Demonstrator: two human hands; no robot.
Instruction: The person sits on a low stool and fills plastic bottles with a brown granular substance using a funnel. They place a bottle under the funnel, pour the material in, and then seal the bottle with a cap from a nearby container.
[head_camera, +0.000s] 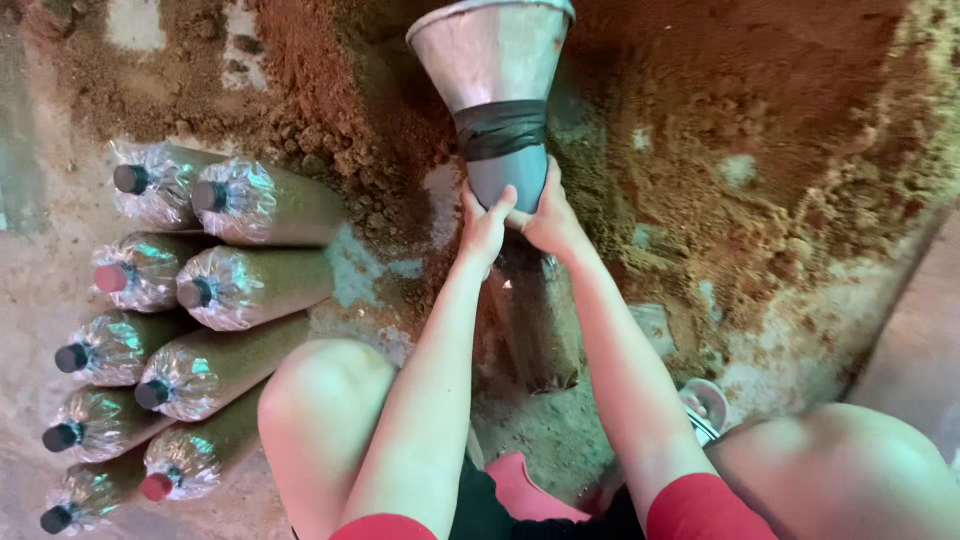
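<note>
While both hands clasp the funnel's grey spout (510, 175), left hand (484, 228) grip closed, right hand (548, 222) grip wrapped tight; filled bag (535, 325) below

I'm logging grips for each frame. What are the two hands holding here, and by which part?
Both the left hand and right hand clasp the metal funnel at the bottom of its grey spout, just below the black band.

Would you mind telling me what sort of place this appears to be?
Probably a mushroom-substrate bagging spot: loose brown substrate heaped on the floor, a stack of filled capped plastic bags, and both hands gripping a metal funnel over a bag.
</note>
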